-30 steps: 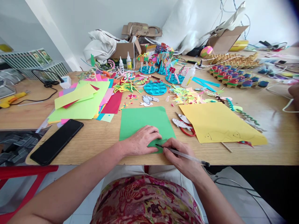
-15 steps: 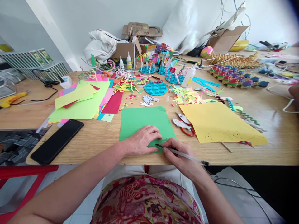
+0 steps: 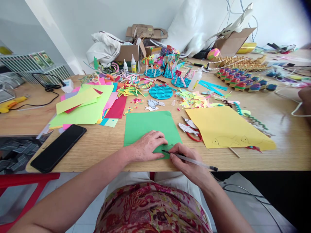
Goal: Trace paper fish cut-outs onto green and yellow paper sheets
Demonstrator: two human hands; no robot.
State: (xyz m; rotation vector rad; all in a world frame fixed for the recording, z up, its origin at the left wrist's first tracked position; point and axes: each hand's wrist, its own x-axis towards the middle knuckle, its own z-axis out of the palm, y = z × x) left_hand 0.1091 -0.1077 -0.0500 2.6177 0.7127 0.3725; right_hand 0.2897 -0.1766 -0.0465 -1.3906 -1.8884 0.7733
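The right hand point(image 3: 189, 166) pinches a pen point(image 3: 195, 160) between thumb and fingers. The pen is long and thin. It points left and a bit away from the person, and its back end sticks out over the near edge of the bench point(image 3: 104, 161). Its tip is at the green paper point(image 3: 148, 124), in the gap between the thumb and first finger of the left hand point(image 3: 147, 147). The left hand lies flat on the paper with its fingers a little spread. The paper lies in front of the person, under both hands, and the right hand is the one nearer the faint dark lines drawn on it.

A phone point(image 3: 58, 148) lies off to the left. On the right, yellow paper point(image 3: 223, 123) has fish drawn along its near side. Between the two papers, white paper fish point(image 3: 188, 128) lie on red scissors point(image 3: 199, 138).

Past that are a paper pile point(image 3: 82, 115), a blue round point(image 3: 160, 93) with bumps, and a glue bottle point(image 3: 195, 81) that leans and looks part full. Farther back, a brown box point(image 3: 128, 53) is stuffed, but I can't tell with what. White cloth point(image 3: 104, 50) is bunched beside it.
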